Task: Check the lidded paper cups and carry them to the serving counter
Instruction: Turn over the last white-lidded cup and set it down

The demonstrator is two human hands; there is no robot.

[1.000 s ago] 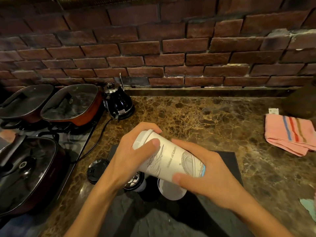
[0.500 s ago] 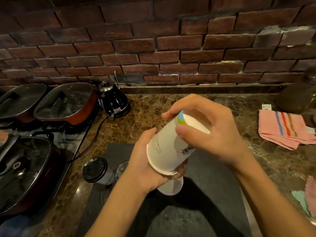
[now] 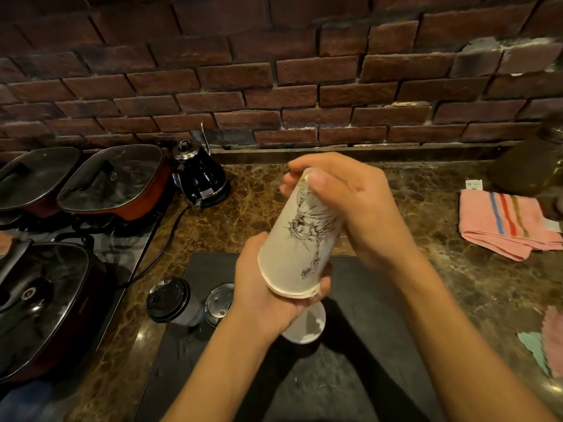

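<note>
While I hold the paper cup (image 3: 300,239) tilted above the dark mat (image 3: 213,269), left hand (image 3: 268,296) gripping its wide end, right hand (image 3: 350,205) its narrow end; I'd turn slowly, watching the seal.

We see dim, warm light; glare spots glint on the pan lids (image 3: 112,178) and the marble counter (image 3: 475,287). Wide-angle bending curves the brick wall (image 3: 274,71); corners blur.

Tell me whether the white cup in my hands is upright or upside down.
Upside down: the cup has its wide lidded end at the bottom in the left hand; the right hand holds its narrow base on top.
</note>
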